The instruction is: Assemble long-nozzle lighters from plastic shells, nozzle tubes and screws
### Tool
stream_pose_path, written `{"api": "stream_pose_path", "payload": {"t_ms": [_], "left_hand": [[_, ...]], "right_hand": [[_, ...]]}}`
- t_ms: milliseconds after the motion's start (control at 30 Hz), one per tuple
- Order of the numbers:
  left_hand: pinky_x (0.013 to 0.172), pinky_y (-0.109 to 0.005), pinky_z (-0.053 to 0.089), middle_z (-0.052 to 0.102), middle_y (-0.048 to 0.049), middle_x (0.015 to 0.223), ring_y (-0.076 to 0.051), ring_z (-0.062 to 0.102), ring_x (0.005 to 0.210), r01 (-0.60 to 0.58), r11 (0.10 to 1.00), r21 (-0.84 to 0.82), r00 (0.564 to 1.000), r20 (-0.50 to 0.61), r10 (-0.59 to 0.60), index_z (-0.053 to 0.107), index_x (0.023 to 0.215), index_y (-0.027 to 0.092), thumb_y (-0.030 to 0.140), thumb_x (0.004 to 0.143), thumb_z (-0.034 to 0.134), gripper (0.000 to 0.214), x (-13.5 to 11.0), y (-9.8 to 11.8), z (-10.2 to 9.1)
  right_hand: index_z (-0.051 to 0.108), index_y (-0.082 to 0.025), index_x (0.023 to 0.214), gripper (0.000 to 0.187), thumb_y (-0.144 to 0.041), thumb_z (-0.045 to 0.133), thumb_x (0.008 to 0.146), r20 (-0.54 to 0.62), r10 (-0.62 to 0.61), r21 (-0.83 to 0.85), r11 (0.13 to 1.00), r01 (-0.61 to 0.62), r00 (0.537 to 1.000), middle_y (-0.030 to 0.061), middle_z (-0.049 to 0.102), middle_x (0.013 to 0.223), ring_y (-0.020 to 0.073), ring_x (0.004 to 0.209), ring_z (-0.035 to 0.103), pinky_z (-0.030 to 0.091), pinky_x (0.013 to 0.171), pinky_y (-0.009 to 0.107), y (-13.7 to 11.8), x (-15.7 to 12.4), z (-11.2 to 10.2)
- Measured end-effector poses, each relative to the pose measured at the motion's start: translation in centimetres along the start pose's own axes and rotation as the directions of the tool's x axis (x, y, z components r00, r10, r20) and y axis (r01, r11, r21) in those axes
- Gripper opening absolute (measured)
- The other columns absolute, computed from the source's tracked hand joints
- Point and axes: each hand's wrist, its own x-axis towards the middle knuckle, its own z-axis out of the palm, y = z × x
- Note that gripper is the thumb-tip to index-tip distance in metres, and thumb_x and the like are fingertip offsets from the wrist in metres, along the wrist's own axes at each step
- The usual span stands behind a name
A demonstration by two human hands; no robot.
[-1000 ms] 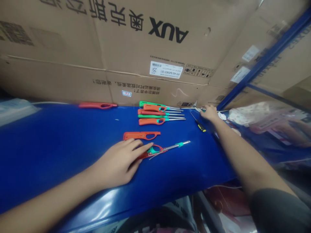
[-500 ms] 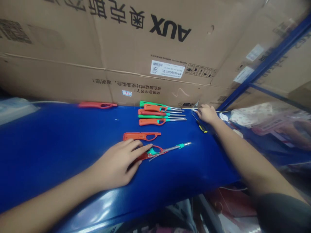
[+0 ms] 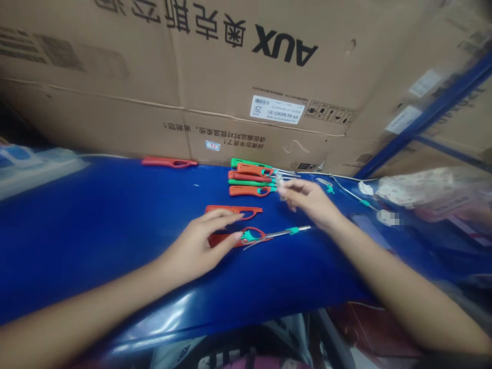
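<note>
One plastic package (image 3: pixel 42 166), blurred, far left of the opened lighter (image 3: pixel 251 236); then a red shell (image 3: pixel 167 162), behind and left of it. Left hand (image 3: pixel 202 238) at the opened lighter's handle on the blue table (image 3: pixel 134 215), fingers spread and loosely curved, thumb by its green trigger, fingertips over an orange half-shell (image 3: pixel 234 209) just behind it. Farther behind the opened lighter, five lighters (image 3: pixel 246 177) side by side, tubes toward the right. Right hand (image 3: pixel 313 202) behind its tube tip, pinching a small pale piece (image 3: pixel 280 180), too blurred to identify. Right of and behind the opened lighter, a green piece (image 3: pixel 330 189) and a metal rod (image 3: pixel 351 194).
</note>
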Motion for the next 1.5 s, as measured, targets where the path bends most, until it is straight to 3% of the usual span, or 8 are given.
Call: {"api": "stream_pose_path", "payload": {"t_ms": [67,167,400,667,867,967,1100,1500], "left_hand": [[0.099,-0.039,0.056,0.071,-0.0084,0.125,-0.023,0.068,0.113,0.046,0.993,-0.113,0.997,-0.055,-0.052,0.071,0.123,0.021,0.037,0.094,0.063,0.034,0.1,0.3,0.2],[0.094,-0.035,0.058,0.076,-0.0066,0.115,-0.022,0.072,0.105,0.063,0.973,-0.221,0.996,-0.054,-0.077,0.076,0.112,0.019,0.036,0.093,0.065,0.027,0.1,0.8,0.5],[0.084,-0.026,0.055,0.077,-0.0031,0.101,-0.017,0.072,0.093,0.052,0.982,-0.183,0.997,-0.038,-0.06,0.078,0.1,0.02,0.029,0.094,0.066,0.016,-0.2,0.8,0.4],[0.075,-0.026,0.052,0.072,-0.0056,0.098,-0.017,0.067,0.085,0.018,0.998,0.058,0.999,0.039,-0.02,0.076,0.106,0.019,0.025,0.096,0.06,0.02,0.1,0.2,-0.4],[0.063,-0.022,0.048,0.071,0.0002,0.085,-0.012,0.063,0.069,0.161,0.987,-0.015,0.982,0.102,-0.159,0.072,0.104,0.018,0.029,0.088,0.071,0.019,0.1,-0.1,-0.1],[0.061,-0.021,0.045,0.07,0.001,0.083,-0.011,0.061,0.067,0.174,0.985,-0.016,0.975,0.142,-0.17,0.071,0.095,0.018,0.028,0.09,0.068,0.012,0.1,-0.1,0.0],[0.063,-0.022,0.045,0.071,0.0003,0.087,-0.01,0.062,0.069,0.131,0.991,0.012,0.981,0.141,-0.131,0.073,0.095,0.018,0.023,0.09,0.065,0.01,0.3,-0.4,0.1],[0.066,-0.02,0.048,0.075,0.0006,0.092,-0.01,0.067,0.073,0.041,0.999,0.003,0.995,0.089,-0.041,0.077,0.101,0.022,0.025,0.091,0.07,0.013,0.2,-0.9,0.2]], "right_hand": [[0.07,-0.019,0.093,0.041,-0.057,0.072,0.079,0.237,-0.042,0.364,0.93,-0.049,0.971,0.0022,0.069,0.077,0.0124,0.059,0.057,0.049,0.058,0.028,-3.0,-2.2,2.3],[0.071,-0.018,0.084,0.035,-0.047,0.083,0.07,0.356,-0.122,0.535,0.84,-0.095,0.926,0.0014,0.068,0.075,0.0135,0.067,0.06,0.05,0.064,0.028,-5.6,-4.3,4.6],[0.072,-0.016,0.09,0.011,-0.023,0.072,0.081,0.289,-0.344,0.39,0.894,0.219,0.893,0.0013,0.066,0.08,0.008,0.058,0.051,0.043,0.054,0.022,-5.2,-4.4,5.7],[0.069,-0.018,0.098,0.009,-0.016,0.065,0.09,0.47,-0.475,0.198,0.878,0.436,0.744,0.0052,0.061,0.103,0.0125,0.085,0.058,0.048,0.073,0.024,-3.5,-4.0,4.1],[0.07,-0.018,0.092,0.004,-0.019,0.067,0.089,0.436,-0.416,0.265,0.907,0.328,0.798,0.003,0.065,0.093,0.0089,0.07,0.055,0.046,0.063,0.022,-2.7,-4.3,4.6],[0.067,-0.017,0.091,0.013,-0.029,0.066,0.091,0.497,-0.222,0.37,0.928,0.026,0.839,-0.0027,0.06,0.065,0.0071,0.051,0.052,0.044,0.048,0.02,-2.2,-4.2,4.7],[0.063,-0.016,0.093,0.024,-0.039,0.07,0.088,0.623,-0.078,0.468,0.834,-0.292,0.778,-0.0065,0.055,0.054,0.0078,0.044,0.053,0.049,0.041,0.019,-1.7,-3.8,4.8],[0.066,-0.013,0.088,0.021,-0.034,0.068,0.089,0.594,-0.103,0.469,0.851,-0.239,0.798,-0.0071,0.053,0.055,0.0032,0.039,0.047,0.041,0.034,0.013,-2.1,-3.6,4.6]]}}
